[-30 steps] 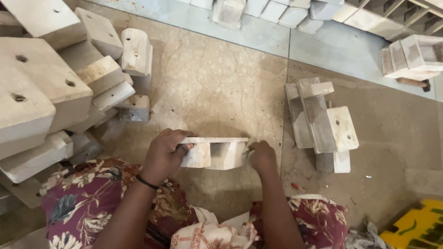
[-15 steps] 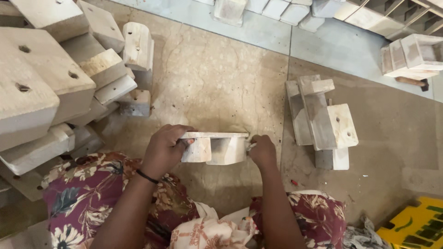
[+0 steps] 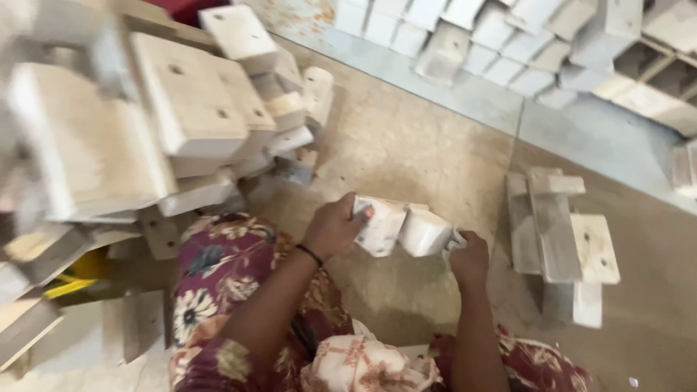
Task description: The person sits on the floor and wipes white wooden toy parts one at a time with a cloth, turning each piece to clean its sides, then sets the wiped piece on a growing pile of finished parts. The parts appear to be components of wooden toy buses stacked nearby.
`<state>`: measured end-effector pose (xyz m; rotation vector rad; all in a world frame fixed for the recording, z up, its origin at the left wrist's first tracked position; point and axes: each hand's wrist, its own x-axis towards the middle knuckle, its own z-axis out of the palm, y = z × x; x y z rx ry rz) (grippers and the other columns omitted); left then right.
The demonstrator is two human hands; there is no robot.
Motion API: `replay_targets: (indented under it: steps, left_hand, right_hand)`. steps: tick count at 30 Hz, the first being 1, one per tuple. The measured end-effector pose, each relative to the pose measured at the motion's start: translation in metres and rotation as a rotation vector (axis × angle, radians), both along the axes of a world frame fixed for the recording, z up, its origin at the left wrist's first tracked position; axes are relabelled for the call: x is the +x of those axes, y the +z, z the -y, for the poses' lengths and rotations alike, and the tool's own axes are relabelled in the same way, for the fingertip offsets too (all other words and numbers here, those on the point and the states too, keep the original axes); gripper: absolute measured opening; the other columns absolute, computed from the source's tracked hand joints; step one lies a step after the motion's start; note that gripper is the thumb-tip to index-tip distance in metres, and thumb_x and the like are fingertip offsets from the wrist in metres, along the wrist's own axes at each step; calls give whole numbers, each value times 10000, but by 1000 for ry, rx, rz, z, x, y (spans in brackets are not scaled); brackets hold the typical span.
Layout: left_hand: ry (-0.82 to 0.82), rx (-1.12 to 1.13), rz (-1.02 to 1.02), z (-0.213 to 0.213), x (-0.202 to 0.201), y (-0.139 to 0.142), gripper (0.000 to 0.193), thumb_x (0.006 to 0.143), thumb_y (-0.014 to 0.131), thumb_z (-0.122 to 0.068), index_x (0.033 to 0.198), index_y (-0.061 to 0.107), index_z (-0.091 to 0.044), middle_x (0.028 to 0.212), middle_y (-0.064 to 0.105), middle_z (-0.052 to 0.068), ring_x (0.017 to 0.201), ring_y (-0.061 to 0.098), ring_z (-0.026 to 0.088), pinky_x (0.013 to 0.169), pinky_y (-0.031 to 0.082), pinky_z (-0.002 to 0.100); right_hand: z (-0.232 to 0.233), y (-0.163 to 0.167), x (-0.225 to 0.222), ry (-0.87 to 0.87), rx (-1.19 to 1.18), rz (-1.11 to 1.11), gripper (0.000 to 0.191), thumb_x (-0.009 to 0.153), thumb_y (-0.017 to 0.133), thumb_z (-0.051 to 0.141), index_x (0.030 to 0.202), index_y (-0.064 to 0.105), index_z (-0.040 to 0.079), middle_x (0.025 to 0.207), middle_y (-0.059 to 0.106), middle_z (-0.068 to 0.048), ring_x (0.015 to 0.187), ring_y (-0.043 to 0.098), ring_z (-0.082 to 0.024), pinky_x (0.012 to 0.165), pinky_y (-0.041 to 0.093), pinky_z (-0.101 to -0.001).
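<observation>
Holding a wooden piece (image 3: 401,227) above the floor (image 3: 406,145), my left hand (image 3: 332,229) and right hand (image 3: 470,259) grip its ends; a loose grip could drop it.

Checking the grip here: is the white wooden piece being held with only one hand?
No, the left hand grips one end of the white wooden piece while the right hand holds the other.

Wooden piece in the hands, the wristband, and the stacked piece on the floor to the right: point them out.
Wooden piece (image 3: 403,226), head view, its pale front face.
Wristband (image 3: 309,254), head view, the dark band on the left wrist.
Stacked piece (image 3: 594,248), head view, its top board.
</observation>
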<state>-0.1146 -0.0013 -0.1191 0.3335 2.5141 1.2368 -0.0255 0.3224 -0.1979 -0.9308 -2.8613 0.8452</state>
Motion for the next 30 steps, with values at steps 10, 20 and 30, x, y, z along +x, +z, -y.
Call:
replay_targets:
  steps: [10, 20, 30]
  left_hand:
    - [335, 518, 121, -29, 7, -43, 366, 922, 782, -262, 1108, 627, 13, 908, 736, 99, 745, 698, 160, 619, 545, 300]
    - [418, 1405, 66, 42, 59, 90, 375, 1000, 791, -166, 1137, 606, 130, 958, 705, 180, 760, 699, 245, 614, 600, 378]
    - [785, 1522, -978, 193, 121, 170, 525, 1010, 692, -64, 1408, 389, 94, 1180, 686, 147, 965, 724, 198, 740, 614, 301]
  right_hand:
    - [39, 11, -18, 164, -72, 100, 463, 812, 661, 152, 1267, 699, 76, 1218, 720, -199, 1131, 681, -378, 962, 524, -439]
    - [32, 36, -10, 56, 30, -94, 492, 791, 616, 192, 1261, 715, 83, 1205, 720, -231, 1132, 667, -423, 979, 507, -488]
    - [39, 29, -26, 104, 70, -3, 491, 812, 638, 251, 1282, 722, 138, 1229, 723, -210, 1155, 667, -422, 1004, 509, -493]
